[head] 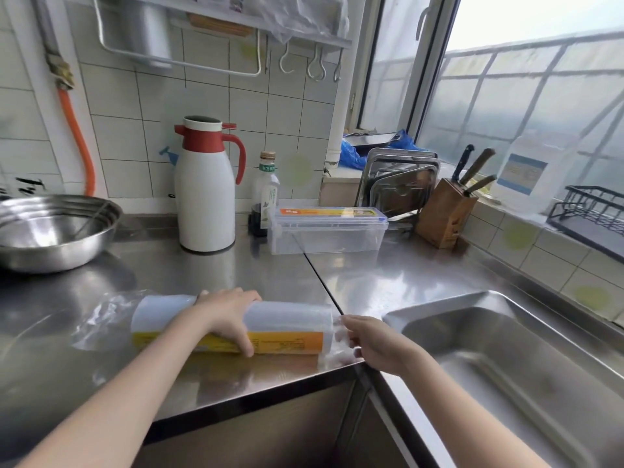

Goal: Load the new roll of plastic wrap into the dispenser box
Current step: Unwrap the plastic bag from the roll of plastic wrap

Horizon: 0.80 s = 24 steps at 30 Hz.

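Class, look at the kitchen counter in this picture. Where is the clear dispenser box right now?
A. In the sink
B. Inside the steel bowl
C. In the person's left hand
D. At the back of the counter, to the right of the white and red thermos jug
D: the dispenser box stands at the back of the counter, right of the thermos jug, while both hands are on the wrapped roll near the front edge.

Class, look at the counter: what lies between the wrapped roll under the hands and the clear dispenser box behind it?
Nothing: the head view shows only bare steel counter between the roll and the dispenser box.
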{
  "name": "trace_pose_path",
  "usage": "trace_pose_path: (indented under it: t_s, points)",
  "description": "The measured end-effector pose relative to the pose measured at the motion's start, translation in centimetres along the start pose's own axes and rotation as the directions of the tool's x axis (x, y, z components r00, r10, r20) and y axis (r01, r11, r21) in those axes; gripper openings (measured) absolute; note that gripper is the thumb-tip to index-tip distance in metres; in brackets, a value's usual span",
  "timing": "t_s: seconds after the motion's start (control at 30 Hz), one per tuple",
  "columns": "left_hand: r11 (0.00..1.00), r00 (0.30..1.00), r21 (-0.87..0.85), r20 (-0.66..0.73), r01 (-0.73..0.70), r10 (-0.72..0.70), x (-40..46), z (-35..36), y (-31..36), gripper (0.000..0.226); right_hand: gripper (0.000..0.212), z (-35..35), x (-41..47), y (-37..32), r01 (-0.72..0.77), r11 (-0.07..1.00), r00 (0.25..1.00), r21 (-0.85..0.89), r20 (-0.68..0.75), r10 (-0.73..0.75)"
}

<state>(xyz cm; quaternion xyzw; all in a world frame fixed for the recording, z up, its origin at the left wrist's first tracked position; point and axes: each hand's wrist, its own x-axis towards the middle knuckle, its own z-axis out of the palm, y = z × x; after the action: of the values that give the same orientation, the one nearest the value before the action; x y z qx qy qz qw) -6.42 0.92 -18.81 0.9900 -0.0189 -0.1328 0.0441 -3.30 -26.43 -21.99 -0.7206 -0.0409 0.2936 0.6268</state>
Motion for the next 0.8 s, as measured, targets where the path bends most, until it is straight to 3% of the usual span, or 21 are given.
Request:
trace_pose_path:
  t_s: [0.2, 0.37, 0.47, 0.6, 0.7, 0.8]
  points:
    - [0.998, 0.993, 0.055, -0.120, 0.015, -0.008, -0.8, 0.8, 0.2, 0.091, 0.006, -1.0, -1.2, -0.4, 0.048, 0.977, 0.999, -0.208, 0.005, -0.048]
    - [0.996, 0.974, 0.091, -0.225, -0.014, 0.034, -1.5, 1.9, 0.0, 0.088, 0.031, -2.1, -2.5, -0.9, 0.100, 0.963, 0.984, -0.249, -0.119, -0.132]
    - [0.995, 0.964, 0.095, -0.264, -0.003, 0.028, -1.8, 2.4, 0.1, 0.092, 0.035, -2.1, -3.2, -0.9, 0.154, 0.950, 0.982, -0.270, -0.062, -0.176]
    - [0.996, 0.956, 0.094, -0.292, -0.008, 0.035, -2.1, 2.7, 0.2, 0.093, 0.042, -1.3, -3.0, -1.5, 0.199, 0.969, 0.974, -0.146, -0.077, -0.212]
    - [0.996, 0.950, 0.091, -0.309, -0.007, 0.035, -2.2, 2.9, 0.2, 0.093, 0.032, -1.6, -2.8, -1.7, 0.145, 0.975, 0.982, -0.166, -0.098, -0.163]
    - [0.995, 0.933, 0.096, -0.359, -0.004, 0.038, -2.3, 3.5, 0.2, 0.093, 0.008, -2.4, -2.6, -1.6, 0.093, 0.982, 0.973, -0.162, -0.194, -0.124]
